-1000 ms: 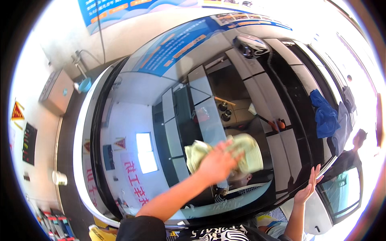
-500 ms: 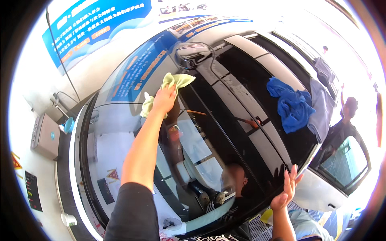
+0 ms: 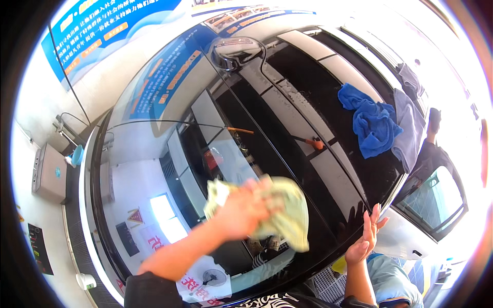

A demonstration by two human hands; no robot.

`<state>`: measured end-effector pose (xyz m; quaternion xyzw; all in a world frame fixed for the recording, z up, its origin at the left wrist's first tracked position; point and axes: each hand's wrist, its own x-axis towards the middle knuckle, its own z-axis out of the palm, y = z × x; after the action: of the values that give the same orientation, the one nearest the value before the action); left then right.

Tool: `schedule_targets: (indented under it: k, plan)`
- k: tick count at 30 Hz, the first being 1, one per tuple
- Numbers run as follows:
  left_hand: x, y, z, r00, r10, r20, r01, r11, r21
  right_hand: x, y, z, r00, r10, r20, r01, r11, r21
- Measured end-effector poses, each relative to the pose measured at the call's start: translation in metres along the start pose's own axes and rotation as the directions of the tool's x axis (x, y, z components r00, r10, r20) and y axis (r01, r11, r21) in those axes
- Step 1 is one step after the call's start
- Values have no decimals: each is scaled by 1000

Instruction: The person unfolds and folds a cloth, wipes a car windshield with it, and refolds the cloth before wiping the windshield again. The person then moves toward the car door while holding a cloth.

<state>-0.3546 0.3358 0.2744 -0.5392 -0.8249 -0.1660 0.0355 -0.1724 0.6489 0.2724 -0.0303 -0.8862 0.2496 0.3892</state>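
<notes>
My left hand (image 3: 241, 210) is closed on a crumpled yellow-green cloth (image 3: 290, 218) and presses it against the glossy dark glass of a car (image 3: 149, 154), near its lower middle. My left forearm reaches in from the lower left. My right hand (image 3: 365, 237) lies flat with fingers apart on the car's black edge to the right of the cloth and holds nothing.
A blue towel (image 3: 375, 123) and a grey cloth (image 3: 411, 128) lie on the black roof at upper right. A side mirror (image 3: 233, 51) sticks up at the top. A person (image 3: 431, 138) stands beyond the car at right. A grey box (image 3: 49, 172) hangs on the left wall.
My left hand swept the cloth far up the glass half a second ago and has now drawn it back down toward me. My right hand stayed on the edge.
</notes>
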Motion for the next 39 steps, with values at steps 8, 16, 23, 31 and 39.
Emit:
schedule_targets:
  k: [8,16,23,31,39]
  plan:
    - [45,-354,-53,497,-797,-342,752,593,-287,-6,-7,1,997,63,34,-61,997,-51]
    - [21,-436,-55,525,-725,-446,757,637,-143,4,-7,4,999,49,13,-49,999,-1]
    - [8,-210,-7,754,-556,-350,535,829,-163,14,0,0,998,-56,-14,56,998,28]
    - [10,107,34,974,-103,-200,88,992,-85,6,3,-5,989,-119,-92,132,981,143]
    - [-26,179,50,990,-4,-140,-29,971,-236,-4,3,-10,979,-128,-156,164,955,248]
